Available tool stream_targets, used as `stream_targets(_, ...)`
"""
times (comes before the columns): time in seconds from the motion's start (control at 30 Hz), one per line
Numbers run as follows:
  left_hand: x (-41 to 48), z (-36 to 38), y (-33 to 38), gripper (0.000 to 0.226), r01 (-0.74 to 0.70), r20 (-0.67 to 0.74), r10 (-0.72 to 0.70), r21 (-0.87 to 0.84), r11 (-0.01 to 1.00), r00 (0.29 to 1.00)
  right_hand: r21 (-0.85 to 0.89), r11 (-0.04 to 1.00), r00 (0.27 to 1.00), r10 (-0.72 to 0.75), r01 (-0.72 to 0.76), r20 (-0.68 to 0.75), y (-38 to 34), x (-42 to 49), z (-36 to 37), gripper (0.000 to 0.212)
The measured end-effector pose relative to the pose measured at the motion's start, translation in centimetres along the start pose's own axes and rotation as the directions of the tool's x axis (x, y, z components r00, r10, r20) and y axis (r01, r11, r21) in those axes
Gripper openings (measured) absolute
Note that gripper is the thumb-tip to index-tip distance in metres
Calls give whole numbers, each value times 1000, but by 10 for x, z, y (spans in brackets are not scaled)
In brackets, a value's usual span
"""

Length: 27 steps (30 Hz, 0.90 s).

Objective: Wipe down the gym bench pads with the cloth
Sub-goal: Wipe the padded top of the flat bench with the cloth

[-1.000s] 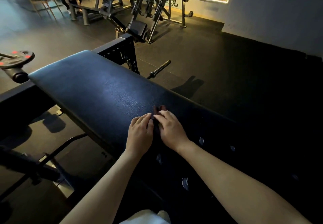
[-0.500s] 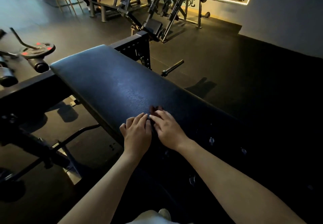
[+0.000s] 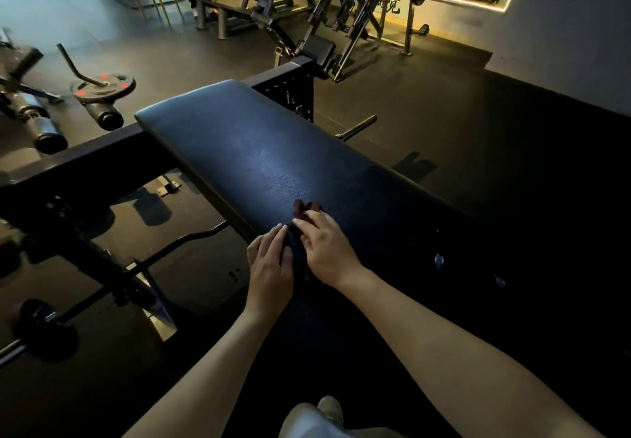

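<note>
Cloth [image 3: 304,209]: small, dark, reddish-brown. It lies flat on the bench pad [image 3: 252,150], roughly mid-length and toward the pad's left edge. Most of it is hidden. One crumpled corner pokes out at 12 o'clock from the right fingertips, and a dark strip shows in the gap between the two hands. In this dim light, its exact outline against the black upholstery cannot be made out.

Right hand [image 3: 327,249]: palm down, fingers extended, pressing the cloth into the pad. It grasps nothing.
Left hand [image 3: 271,263]: also flat and unclenched, just beside the right, resting on the cloth's left part near the pad edge.

Key relation: the pad's long axis runs from about 10 o'clock (far end, catching a sheen) to about 4 o'clock (near end, in shadow). The cloth sits directly under the hands, and the right hand leads slightly. Judgement: the hands are partway through a stroke, and the open stretch of pad lies at 10–11 o'clock from them. A push along that axis would cover it.

Pad surface: black, finely grained, no visible streaks.

Surroundings: the frame bar [image 3: 85,161] crosses at 9 o'clock. The weight plate [image 3: 102,87] with red marks sits beyond it. A loading peg [image 3: 358,126] is at 1 o'clock.
</note>
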<state>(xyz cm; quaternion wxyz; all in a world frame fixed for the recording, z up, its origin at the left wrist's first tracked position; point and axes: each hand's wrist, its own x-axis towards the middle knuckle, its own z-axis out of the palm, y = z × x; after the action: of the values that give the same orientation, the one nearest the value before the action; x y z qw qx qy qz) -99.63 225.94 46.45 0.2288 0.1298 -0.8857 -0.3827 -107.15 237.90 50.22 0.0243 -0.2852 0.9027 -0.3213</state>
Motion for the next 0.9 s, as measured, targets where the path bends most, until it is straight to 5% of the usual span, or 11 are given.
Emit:
stream_targets(0.2,-9,-29,-12,41,49,40,-44,-117,992,998,40,984,982,-177,174,68,-25,-18,11,40)
stream_targets(0.33,-12,-37,-6,42,115,132,-100,-114,987,986,-57,998,1000,-13,12,-20,-20,-13,12,41)
stream_targets(0.47,-9,-40,1,40,245,126,-219,-261,934,968,34,998,999,47,-47,-2,-39,-14,26,41)
stream_targets(0.57,-2,-41,2,38,400,204,-353,-609,685,913,180,983,999,20,-28,47,-54,-18,30,44)
stream_targets(0.67,-3,-44,3,39,467,313,-359,-718,516,879,357,931,987,14,-71,160,-64,-28,20,49)
stream_targets(0.77,-5,-38,5,42,377,224,-309,-660,649,924,377,925,993,10,-55,122,-60,-42,12,47)
stream_targets(0.9,-11,-16,2,47,160,120,-131,-280,947,984,52,996,992,-68,73,-104,-39,-66,12,40)
